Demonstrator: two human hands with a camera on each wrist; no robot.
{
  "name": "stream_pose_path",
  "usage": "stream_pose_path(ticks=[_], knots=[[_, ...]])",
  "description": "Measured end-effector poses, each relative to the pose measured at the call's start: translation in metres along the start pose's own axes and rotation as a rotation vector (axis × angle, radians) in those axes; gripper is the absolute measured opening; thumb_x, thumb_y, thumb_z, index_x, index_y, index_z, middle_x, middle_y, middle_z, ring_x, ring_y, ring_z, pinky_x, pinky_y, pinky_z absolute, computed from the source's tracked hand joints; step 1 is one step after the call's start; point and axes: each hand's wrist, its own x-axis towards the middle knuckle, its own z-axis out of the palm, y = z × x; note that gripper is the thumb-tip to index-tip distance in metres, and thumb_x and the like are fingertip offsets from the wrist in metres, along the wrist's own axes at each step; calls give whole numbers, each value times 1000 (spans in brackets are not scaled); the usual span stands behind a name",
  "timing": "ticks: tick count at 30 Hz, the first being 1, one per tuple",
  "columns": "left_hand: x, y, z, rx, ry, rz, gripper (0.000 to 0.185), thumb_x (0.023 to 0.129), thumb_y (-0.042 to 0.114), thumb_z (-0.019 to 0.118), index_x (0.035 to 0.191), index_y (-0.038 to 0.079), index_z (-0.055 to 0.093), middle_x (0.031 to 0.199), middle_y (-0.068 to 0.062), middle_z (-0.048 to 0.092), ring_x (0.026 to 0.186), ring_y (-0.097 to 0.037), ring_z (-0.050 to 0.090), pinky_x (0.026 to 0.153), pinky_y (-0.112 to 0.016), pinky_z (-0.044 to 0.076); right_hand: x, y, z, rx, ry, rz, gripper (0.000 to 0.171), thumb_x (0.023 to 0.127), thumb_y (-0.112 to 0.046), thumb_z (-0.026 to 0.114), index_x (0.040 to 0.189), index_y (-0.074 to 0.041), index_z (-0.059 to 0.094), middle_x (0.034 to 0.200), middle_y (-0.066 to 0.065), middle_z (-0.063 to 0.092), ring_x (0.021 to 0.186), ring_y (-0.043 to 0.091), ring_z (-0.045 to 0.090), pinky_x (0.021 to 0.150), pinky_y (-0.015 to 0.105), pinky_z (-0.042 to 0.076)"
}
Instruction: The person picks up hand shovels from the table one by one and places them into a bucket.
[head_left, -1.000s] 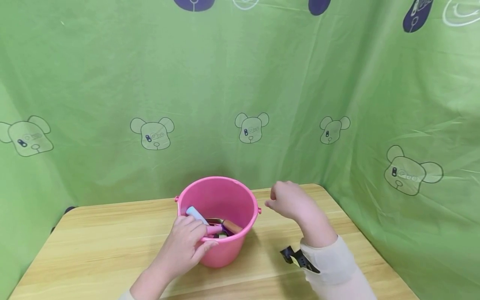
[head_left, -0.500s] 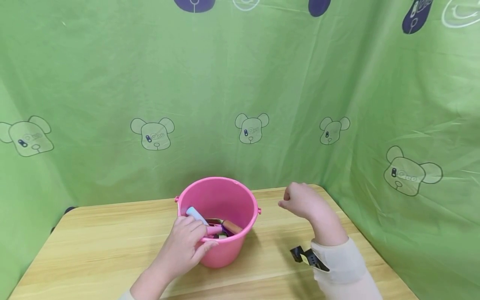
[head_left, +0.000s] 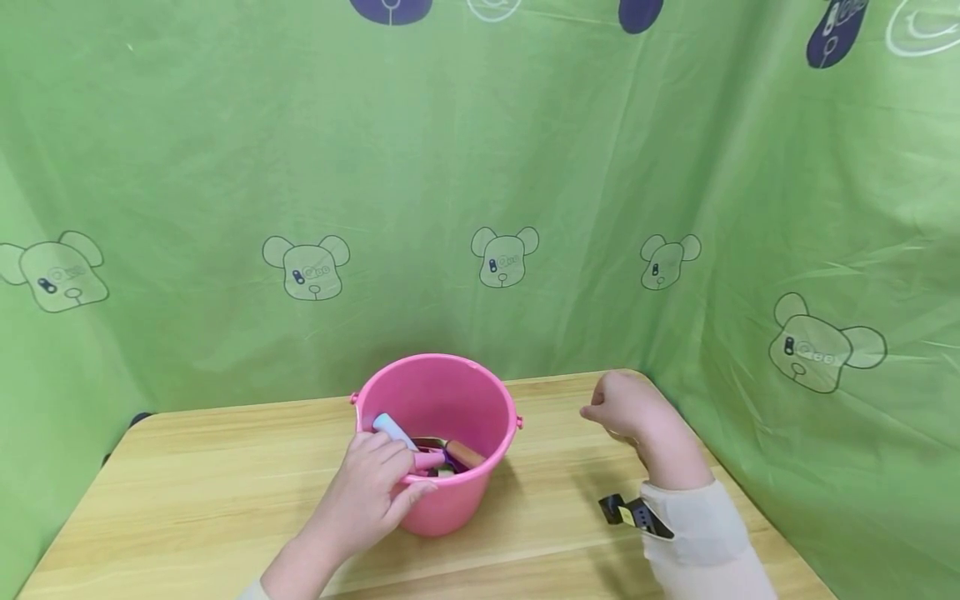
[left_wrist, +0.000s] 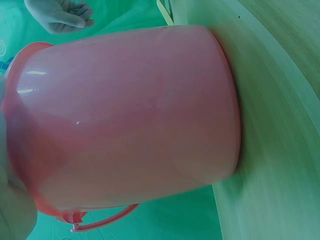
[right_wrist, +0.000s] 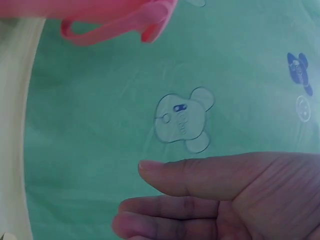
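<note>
Head view: left hand [head_left: 372, 487] gripping bucket [head_left: 480, 400].

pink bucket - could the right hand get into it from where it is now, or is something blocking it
Probably yes. The right hand is empty, off to the side of the pink bucket, with bare table between them. The left hand grips only the near rim, leaving most of the mouth open.
</note>
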Motion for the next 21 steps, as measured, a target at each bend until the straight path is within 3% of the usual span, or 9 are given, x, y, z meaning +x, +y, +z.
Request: stream_pose_path(ticks=[9,21], knots=[[0,1,0,6,1,4,36,102,50,48,104,22,70,91,12,65,87,-12,53,84,-38,38,5,18,10,35,-58,74,52,90,-22,71,51,-20,37,48,-8,27,46,8,24,49,26,29],[1,0,0,4,2,6,35,102,50,49,100,21,68,90,12,64,87,-12,53,84,-37,38,7,43,20,83,-62,109,52,90,-21,70,51,-20,35,49,-10,23,46,7,21,48,24,26]])
